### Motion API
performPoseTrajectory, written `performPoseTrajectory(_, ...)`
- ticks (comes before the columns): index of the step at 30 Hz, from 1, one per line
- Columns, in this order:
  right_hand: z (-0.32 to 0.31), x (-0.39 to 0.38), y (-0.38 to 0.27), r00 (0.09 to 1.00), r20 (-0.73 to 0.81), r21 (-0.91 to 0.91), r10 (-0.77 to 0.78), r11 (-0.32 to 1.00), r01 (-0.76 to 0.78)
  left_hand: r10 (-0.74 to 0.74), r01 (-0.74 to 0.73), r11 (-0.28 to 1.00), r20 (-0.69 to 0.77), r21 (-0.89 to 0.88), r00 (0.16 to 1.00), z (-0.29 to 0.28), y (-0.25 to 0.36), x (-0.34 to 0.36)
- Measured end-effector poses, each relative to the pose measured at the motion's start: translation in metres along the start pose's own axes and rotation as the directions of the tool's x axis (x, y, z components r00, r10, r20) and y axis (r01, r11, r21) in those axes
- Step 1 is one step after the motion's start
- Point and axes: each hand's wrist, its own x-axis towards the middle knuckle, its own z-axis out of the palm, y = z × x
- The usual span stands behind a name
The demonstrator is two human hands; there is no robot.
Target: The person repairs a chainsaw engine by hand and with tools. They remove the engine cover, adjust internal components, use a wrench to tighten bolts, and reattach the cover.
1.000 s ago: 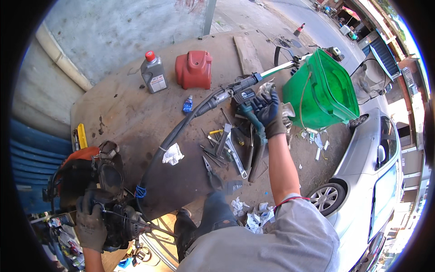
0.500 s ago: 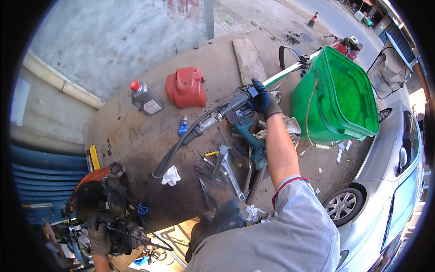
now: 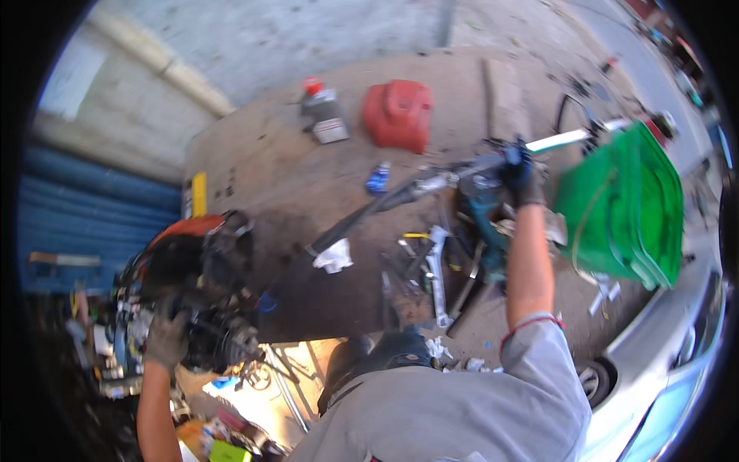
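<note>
1. Diagonally across the brown table (image 3: 277,181) runs a pole tool (image 3: 560,141), its dark hose (image 3: 346,220) leading down toward a black engine unit (image 3: 219,333) near the table's left edge.
2. The gloved right hand (image 3: 519,173) is closed around the pole tool.
3. The gloved left hand (image 3: 167,337) rests against the engine unit, fingers bent; whether it grips, I cannot tell.
4. Just below the right hand lies a teal power tool (image 3: 485,219); right of it, a green bucket (image 3: 627,223).
5. Beyond the hose sits a red housing (image 3: 399,115).
</note>
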Motion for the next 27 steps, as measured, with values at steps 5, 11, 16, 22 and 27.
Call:
performPoseTrajectory(5,-0.067,-0.033,0.036,0.934,-0.236,0.146,0.268,0.960,-0.238,-0.021,0.021,0.998,0.001,0.054,1.000,-0.013,-0.009,0.031)
performPoseTrajectory(11,0.050,-0.147,-0.288,0.959,-0.126,0.606,0.253,0.785,-0.128,-0.018,0.010,0.998,-0.121,-0.066,0.992,0.004,-0.015,-0.001)
performPoseTrajectory(16,0.189,-0.266,-0.426,0.722,0.677,0.430,-0.144,0.874,-0.229,0.025,-0.044,0.994,-0.191,-0.096,0.981,0.005,-0.018,0.007)
performPoseTrajectory(22,0.283,-0.330,-0.475,0.586,0.759,0.350,-0.284,0.937,0.001,0.039,-0.078,0.988,-0.273,-0.135,0.961,0.017,-0.020,0.008)
performPoseTrajectory(27,0.305,-0.345,-0.475,0.658,0.701,0.319,-0.276,0.946,0.056,0.152,-0.146,0.988,-0.233,0.044,0.960,0.012,-0.012,0.014)
